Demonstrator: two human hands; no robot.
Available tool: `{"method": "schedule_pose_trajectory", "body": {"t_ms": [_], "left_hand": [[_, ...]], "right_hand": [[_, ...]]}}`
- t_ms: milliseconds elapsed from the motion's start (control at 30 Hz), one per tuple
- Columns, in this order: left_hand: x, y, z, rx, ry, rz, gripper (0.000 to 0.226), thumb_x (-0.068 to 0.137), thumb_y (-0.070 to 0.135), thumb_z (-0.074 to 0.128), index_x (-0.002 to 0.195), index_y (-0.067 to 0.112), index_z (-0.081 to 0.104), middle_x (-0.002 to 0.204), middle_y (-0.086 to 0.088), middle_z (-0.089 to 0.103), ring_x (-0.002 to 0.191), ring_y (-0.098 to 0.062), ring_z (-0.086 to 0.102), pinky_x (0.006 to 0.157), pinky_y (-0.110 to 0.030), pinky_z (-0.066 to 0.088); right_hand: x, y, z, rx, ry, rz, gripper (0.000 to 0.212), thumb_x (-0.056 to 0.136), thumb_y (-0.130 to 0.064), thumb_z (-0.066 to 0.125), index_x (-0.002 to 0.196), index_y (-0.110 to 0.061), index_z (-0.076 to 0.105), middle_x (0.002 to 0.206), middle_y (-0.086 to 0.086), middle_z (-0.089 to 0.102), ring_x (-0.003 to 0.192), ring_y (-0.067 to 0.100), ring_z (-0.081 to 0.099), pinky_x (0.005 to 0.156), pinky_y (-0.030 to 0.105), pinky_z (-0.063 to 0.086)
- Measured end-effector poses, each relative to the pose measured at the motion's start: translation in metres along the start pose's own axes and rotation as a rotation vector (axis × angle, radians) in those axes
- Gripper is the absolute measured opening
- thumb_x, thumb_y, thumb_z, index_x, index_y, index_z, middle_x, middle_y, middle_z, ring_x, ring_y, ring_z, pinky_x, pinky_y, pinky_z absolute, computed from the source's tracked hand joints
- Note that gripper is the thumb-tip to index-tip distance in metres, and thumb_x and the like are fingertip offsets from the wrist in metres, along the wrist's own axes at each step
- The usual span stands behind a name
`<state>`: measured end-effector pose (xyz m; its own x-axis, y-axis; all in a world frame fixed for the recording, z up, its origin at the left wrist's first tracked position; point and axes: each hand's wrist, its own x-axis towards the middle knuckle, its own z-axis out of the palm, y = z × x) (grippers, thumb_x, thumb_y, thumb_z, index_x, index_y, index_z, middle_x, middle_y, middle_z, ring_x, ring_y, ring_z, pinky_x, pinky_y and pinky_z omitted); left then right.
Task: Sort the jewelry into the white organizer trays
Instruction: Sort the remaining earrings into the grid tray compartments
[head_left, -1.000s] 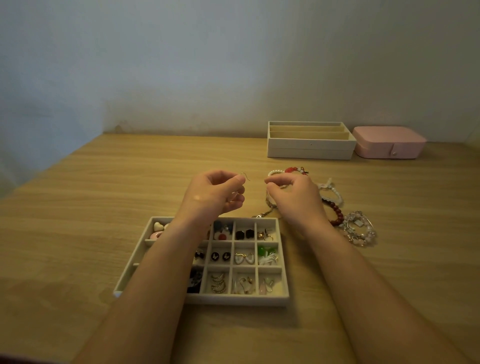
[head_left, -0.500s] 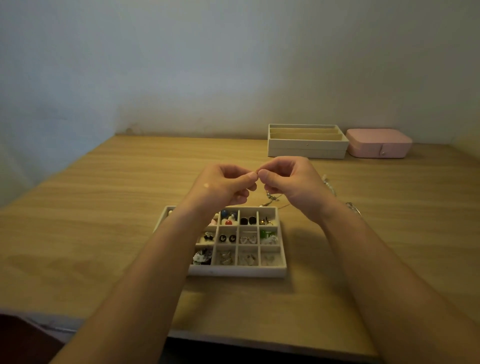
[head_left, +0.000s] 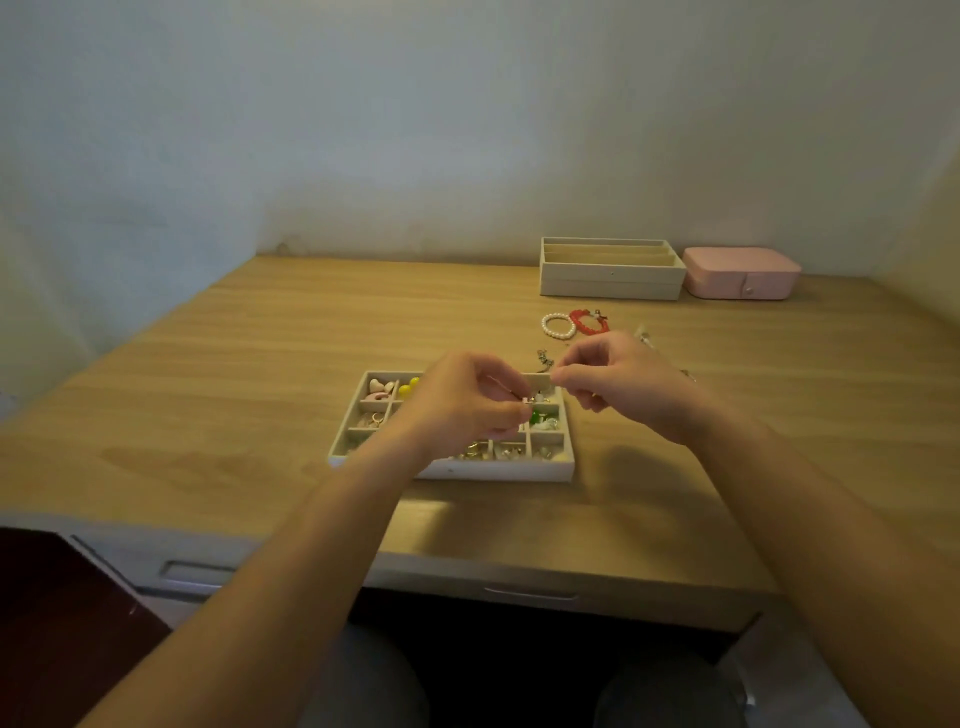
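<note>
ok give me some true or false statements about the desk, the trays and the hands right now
1. The pink box is closed. True.
2. The pearl bracelet lies inside the gridded tray. False: it lies on the desk beyond that tray, beside the red bracelet.
3. The left hand pinches a small piece above the gridded tray. True.
4. The slotted trays by the wall are full of bracelets. False: the slots in view look empty.
5. Yellow beads sit in a back-row compartment of the gridded tray. True.
</note>
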<state>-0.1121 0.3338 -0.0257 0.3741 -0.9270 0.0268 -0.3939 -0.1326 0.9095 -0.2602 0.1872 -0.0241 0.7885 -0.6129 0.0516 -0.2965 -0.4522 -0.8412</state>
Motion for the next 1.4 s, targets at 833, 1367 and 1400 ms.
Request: {"method": "schedule_pose_trajectory", "body": {"t_ms": [833,1367,1400], "left_hand": [[-0.014,0.000,0.025,0.656,-0.035,0.195,0.015,0.092,0.023,0.069,0.102,0.027,0.079,0.095,0.008,0.074,0.084,-0.009,0.064,0.084,-0.036,0.056],[-0.012,-0.010,0.019,0.610,-0.068,0.107,0.025,0.097,0.023,0.054,0.103,0.032,0.077,0.094,0.006,0.069,0.071,-0.007,0.055,0.066,-0.025,0.042],[-0.012,-0.010,0.019,0.601,-0.064,0.105,0.027,0.097,0.022,0.054,0.102,0.032,0.078,0.095,0.006,0.069,0.073,-0.007,0.057,0.066,-0.025,0.043]], "right_hand": [[-0.005,-0.002,-0.002,-0.416,-0.246,-0.033,0.007,0.087,-0.028,0.072,0.083,-0.024,0.077,0.079,-0.001,0.072,0.072,0.012,0.064,0.071,0.038,0.058],[-0.001,-0.001,0.008,-0.560,-0.240,-0.112,0.010,0.090,-0.029,0.074,0.090,-0.022,0.082,0.079,-0.012,0.071,0.076,0.004,0.063,0.061,0.019,0.046],[-0.001,-0.002,0.008,-0.558,-0.244,-0.115,0.009,0.090,-0.029,0.075,0.089,-0.024,0.081,0.080,-0.013,0.071,0.076,0.003,0.062,0.061,0.017,0.043]]}}
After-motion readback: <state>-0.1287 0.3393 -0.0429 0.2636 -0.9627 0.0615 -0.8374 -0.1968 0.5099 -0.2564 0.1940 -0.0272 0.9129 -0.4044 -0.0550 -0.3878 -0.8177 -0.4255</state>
